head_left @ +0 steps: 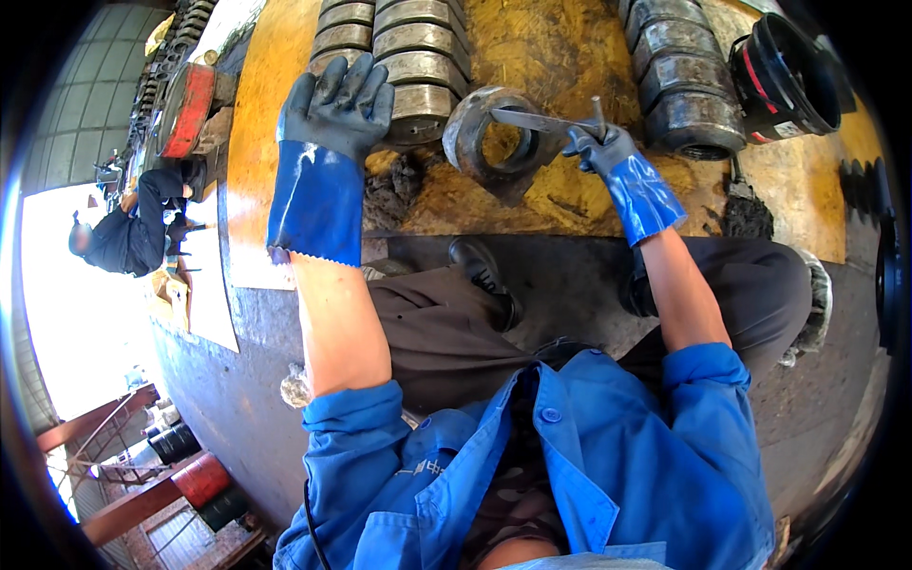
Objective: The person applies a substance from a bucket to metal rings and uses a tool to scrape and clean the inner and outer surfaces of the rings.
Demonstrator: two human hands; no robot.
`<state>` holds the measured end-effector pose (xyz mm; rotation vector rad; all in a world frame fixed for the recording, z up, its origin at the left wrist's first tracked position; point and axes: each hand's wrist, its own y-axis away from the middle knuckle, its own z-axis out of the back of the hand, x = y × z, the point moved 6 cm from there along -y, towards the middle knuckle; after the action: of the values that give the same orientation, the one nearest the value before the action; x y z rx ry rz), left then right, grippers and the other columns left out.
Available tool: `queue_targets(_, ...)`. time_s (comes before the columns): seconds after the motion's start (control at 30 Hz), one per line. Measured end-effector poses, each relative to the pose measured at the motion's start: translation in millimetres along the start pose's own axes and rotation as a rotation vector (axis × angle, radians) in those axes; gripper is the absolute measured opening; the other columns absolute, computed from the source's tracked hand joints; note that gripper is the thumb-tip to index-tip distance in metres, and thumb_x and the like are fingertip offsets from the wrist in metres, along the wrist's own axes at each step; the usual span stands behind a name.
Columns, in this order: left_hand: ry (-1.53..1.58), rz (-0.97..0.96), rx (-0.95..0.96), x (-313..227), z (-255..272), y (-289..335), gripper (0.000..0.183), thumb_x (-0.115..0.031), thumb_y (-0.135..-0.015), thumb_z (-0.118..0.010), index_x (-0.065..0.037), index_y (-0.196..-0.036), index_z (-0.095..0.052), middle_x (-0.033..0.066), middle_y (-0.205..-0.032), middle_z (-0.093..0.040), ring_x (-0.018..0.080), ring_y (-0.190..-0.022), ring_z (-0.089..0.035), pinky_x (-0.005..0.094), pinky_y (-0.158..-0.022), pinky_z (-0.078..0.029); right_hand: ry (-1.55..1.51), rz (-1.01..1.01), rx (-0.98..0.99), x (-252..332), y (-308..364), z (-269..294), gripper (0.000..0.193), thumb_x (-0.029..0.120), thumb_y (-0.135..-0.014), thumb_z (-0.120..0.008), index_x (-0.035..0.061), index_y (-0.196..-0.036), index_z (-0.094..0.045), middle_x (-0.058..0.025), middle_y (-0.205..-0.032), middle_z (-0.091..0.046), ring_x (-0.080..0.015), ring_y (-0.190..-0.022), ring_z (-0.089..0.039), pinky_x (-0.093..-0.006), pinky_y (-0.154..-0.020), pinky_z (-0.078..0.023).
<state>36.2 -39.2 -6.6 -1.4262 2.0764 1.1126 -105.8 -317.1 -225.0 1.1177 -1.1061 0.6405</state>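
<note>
My left hand (334, 109), in a blue glove with a dark grey palm, is raised with its fingers stretched out beside a row of thick metal rings (418, 52). It holds nothing. My right hand (605, 152), gloved alike, is closed around a long, flat, pointed metal tool (532, 121), perhaps a file or scraper. The tool's blade points left across the opening of a single thick metal ring (464, 142), which stands tilted on the stained yellow work surface (551, 43). I cannot tell whether the blade touches it.
Right of the ring lies another row of dark metal rings (679, 76), with a black bucket (784, 81) tipped beside it. Dark greasy clumps (394, 185) lie near the front edge. At far left a person (138, 228) sits bent over near a red round part (187, 111).
</note>
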Motion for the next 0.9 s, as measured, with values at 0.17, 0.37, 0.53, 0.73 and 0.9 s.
queue_targets(0.17,-0.029,-0.004,0.039,-0.6,-5.4,2.6,0.048,-0.041,-0.099,-0.039,-0.003,-0.124,-0.056,0.0237,-0.136,-0.053,0.0387,-0.129,-0.046,0.0530,-0.108,-0.033,0.038,-0.068,0.145,25.6,33.0,-34.5,0.021,0.023,-0.097,-0.060,0.0091,-0.111,-0.068,-0.0048,-0.086,-0.072,-0.0090,-0.050,-0.058,-0.0240,-0.042,-0.045)
queue_targets(0.37,-0.032,-0.003,0.035,5.0,-5.8,4.4,0.048,-0.040,-0.099,-0.038,-0.003,-0.125,-0.056,0.0236,-0.136,-0.053,0.0388,-0.130,-0.045,0.0520,-0.110,-0.030,0.179,0.139,0.176,26.3,34.2,-67.9,0.021,0.017,-0.097,-0.060,0.0060,-0.114,-0.067,-0.0051,-0.084,-0.072,-0.0096,-0.064,-0.063,-0.0252,-0.056,-0.051)
queue_targets(0.53,-0.036,0.000,0.011,2.9,-7.0,7.8,0.048,-0.040,-0.099,-0.038,-0.004,-0.124,-0.056,0.0231,-0.136,-0.053,0.0387,-0.130,-0.046,0.0522,-0.109,-0.031,-0.068,0.201,0.263,-8.8,40.0,-82.4,0.027,0.016,-0.093,-0.060,0.0027,-0.115,-0.065,-0.0122,-0.089,-0.068,-0.0224,-0.079,-0.066,-0.0357,-0.071,-0.054)
queue_targets(0.73,-0.017,0.025,0.023,3.5,-2.3,1.1,0.047,-0.040,-0.098,-0.041,-0.004,-0.122,-0.057,0.0230,-0.134,-0.055,0.0391,-0.126,-0.049,0.0539,-0.106,-0.034,0.777,0.400,0.234,4.1,79.0,-95.0,0.039,0.018,-0.087,-0.061,0.0198,-0.126,-0.060,-0.0147,-0.106,-0.069,-0.0361,-0.098,-0.066,-0.0447,-0.083,-0.053)
queue_targets(0.9,0.011,0.050,-0.033,4.2,3.4,-0.6,0.045,-0.040,-0.097,-0.042,-0.004,-0.121,-0.057,0.0231,-0.131,-0.057,0.0391,-0.124,-0.051,0.0543,-0.104,-0.036,0.828,0.407,0.218,9.3,91.3,-95.5,0.042,0.016,-0.087,-0.059,0.0240,-0.129,-0.058,-0.0152,-0.108,-0.068,-0.0372,-0.095,-0.066,-0.0455,-0.082,-0.054)
